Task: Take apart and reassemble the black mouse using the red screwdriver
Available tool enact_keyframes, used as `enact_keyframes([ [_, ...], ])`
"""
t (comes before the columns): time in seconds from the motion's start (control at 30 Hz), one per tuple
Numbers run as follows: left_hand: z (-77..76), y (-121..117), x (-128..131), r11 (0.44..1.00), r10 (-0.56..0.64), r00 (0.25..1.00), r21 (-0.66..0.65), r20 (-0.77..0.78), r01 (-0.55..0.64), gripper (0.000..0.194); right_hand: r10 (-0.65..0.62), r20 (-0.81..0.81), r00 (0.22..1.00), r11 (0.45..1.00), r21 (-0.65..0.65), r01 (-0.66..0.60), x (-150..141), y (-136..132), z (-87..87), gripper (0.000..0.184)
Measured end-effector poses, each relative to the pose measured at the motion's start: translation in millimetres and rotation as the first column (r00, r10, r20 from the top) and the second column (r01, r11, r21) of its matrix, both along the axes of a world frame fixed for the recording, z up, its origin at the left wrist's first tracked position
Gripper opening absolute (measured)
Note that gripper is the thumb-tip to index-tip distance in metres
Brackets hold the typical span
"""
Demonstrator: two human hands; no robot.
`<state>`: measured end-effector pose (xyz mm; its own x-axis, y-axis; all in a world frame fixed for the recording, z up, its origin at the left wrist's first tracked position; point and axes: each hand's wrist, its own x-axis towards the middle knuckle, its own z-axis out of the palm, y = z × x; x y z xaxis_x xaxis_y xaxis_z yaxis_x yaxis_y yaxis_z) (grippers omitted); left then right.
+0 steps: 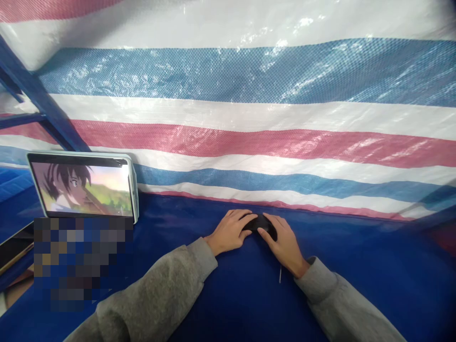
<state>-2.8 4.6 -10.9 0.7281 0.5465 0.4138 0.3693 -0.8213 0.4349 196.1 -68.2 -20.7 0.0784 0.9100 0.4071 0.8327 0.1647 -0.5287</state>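
A small dark object (260,223) lies on the dark blue table cover (249,294), close to the striped tarpaulin behind it. My left hand (230,231) rests on its left side with the fingers curled over it. From the right, my right hand (283,242) covers the object, fingers bent over its top. Both hands grip it together, and most of the object is hidden under the fingers. Both forearms are in grey sleeves.
A red, white and blue striped tarpaulin (249,118) hangs as a wall right behind the hands. A tablet (83,186) stands propped at the left, showing a cartoon. A blue metal frame (39,99) rises at the far left. A phone-like slab (14,249) lies at the left edge.
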Motion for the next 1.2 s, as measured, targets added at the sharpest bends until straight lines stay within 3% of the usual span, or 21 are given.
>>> enact_keyframes([
  [0.23,5.6,-0.8,0.1,0.998,0.056,0.998,-0.003,0.03,-0.056,0.032,0.039,-0.028,0.999,0.999,-0.013,-0.039,1.5,-2.4,0.6,0.049],
  [0.5,8.7,-0.4,1.3,0.99,0.134,0.986,0.021,0.096,-0.137,0.03,-0.057,-0.107,0.993,0.998,-0.031,0.054,1.4,-1.8,2.4,0.044],
  [0.7,7.1,-3.6,1.1,0.986,-0.045,0.998,0.162,-0.036,0.051,0.044,-0.037,-0.11,0.993,0.999,-0.029,0.034,-0.1,0.6,4.0,0.04],
  [0.77,5.5,-3.6,1.5,0.981,-0.053,0.996,0.182,-0.078,0.066,0.044,-0.046,-0.091,0.995,0.999,-0.019,0.045,2.6,1.5,9.5,0.043],
  [0.87,4.1,-3.1,2.1,0.982,-0.028,0.995,0.181,-0.096,0.045,0.042,-0.152,0.033,0.988,0.987,-0.052,0.154,10.8,2.8,24.7,0.046],
  [0.93,3.9,-2.7,2.4,0.983,-0.02,0.996,0.181,-0.092,0.036,0.043,-0.235,0.219,0.947,0.938,-0.205,0.281,16.1,3.0,36.4,0.042],
  [1.03,3.5,-2.3,2.7,0.983,-0.004,0.997,0.185,-0.077,0.018,0.043,-0.144,0.424,0.894,0.859,-0.396,0.326,17.6,1.6,49.4,0.039],
  [1.2,-1.2,-0.8,2.4,0.979,-0.011,1.0,0.205,-0.019,0.015,0.041,0.006,0.505,0.863,0.803,-0.517,0.297,7.9,-3.1,57.9,0.035],
])
